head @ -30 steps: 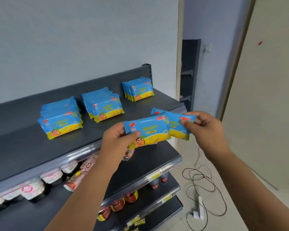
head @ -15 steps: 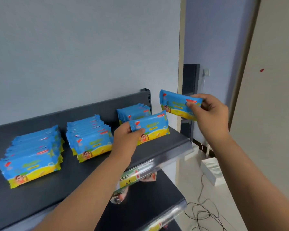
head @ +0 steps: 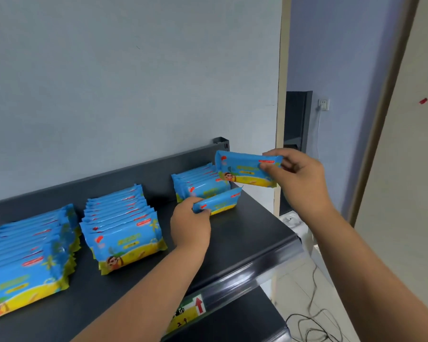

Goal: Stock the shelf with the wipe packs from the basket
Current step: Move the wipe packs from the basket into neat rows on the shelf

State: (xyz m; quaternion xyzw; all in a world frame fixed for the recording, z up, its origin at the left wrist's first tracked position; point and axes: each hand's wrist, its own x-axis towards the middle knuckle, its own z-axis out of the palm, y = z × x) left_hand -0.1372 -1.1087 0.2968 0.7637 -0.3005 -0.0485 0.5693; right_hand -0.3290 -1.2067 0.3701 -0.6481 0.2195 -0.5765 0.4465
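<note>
Head view, single frame. Dark shelf (head: 245, 233) filled the lower half of the frame and carried three rows of wipe packs standing on edge and leaning back. Left row (head: 27, 262) was at lower left, middle row (head: 124, 230) just right of it, and right row (head: 203, 187) near the back right corner, shorter than the other two. Basket not in view.

Change over the last half second: left hand (head: 190, 225) had dropped from above the shelf to its surface. First pack (head: 220, 201) now lay tilted directly in front of the right row. Its lower edge was at or on the shelf; contact not confirmed. Left fingers (head: 189, 201) stayed curled round its left end.

Right hand (head: 299, 178) remained raised at centre right. Its fingers (head: 274, 153) pinched the right end of the second pack (head: 245, 172), held face-on above the right row and clear of it.

Judgement: first pack was mid-placement as the new front of the right row, and the second was queued behind it. The shelf ahead of that row had room for more.

Pack appearance: glossy film pouch, blue above a yellow band, with a cartoon figure, red tab and crimped ends. Probably soft, and may tip forward if released without leaning on the row.

Price label (head: 190, 309) with a red arrow sat on the shelf's front edge.
</note>
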